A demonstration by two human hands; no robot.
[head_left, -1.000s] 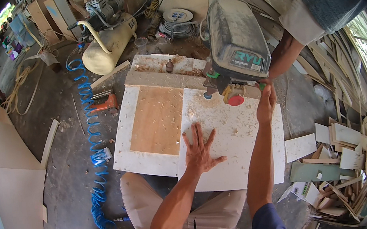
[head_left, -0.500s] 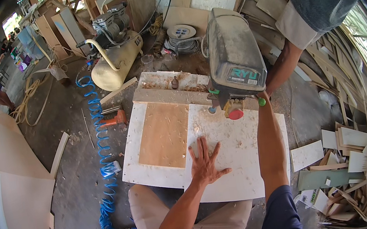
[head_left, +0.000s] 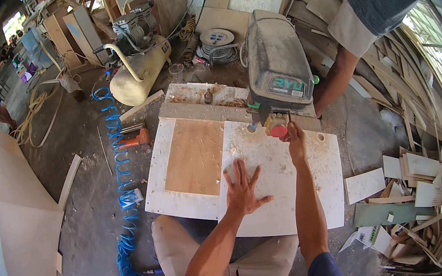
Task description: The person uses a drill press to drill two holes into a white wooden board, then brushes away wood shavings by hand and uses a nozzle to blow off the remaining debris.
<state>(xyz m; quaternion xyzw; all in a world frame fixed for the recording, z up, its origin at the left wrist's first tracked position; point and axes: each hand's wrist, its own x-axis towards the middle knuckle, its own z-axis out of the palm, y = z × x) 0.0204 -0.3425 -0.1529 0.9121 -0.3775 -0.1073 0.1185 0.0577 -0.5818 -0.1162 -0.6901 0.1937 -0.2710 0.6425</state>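
Note:
My left hand [head_left: 244, 191] lies flat with fingers spread on a white panel [head_left: 274, 208], pressing just right of a brown wooden rectangle [head_left: 193, 158]. My right hand [head_left: 295, 139] is raised under the front of a dusty drill press [head_left: 278, 65]. Its fingers are curled together beside a red round switch cover [head_left: 278, 131]; what they grip is partly hidden. A round hole [head_left: 321, 137] shows in the panel to the right of that hand. Shavings lie scattered on the panel, whose far side meets a wooden fence board [head_left: 201, 113].
Another person's bare limb [head_left: 338, 82] reaches behind the drill press from the right. A coiled blue air hose [head_left: 123, 172] and an orange tool [head_left: 135, 139] lie at left, before a cream compressor [head_left: 139, 76]. Board offcuts [head_left: 404, 192] are heaped at right.
My right hand has come from behind the drill press's right side to its front, beside the red switch cover. A green lever knob has swung upward. My left hand stays flat on the panel.

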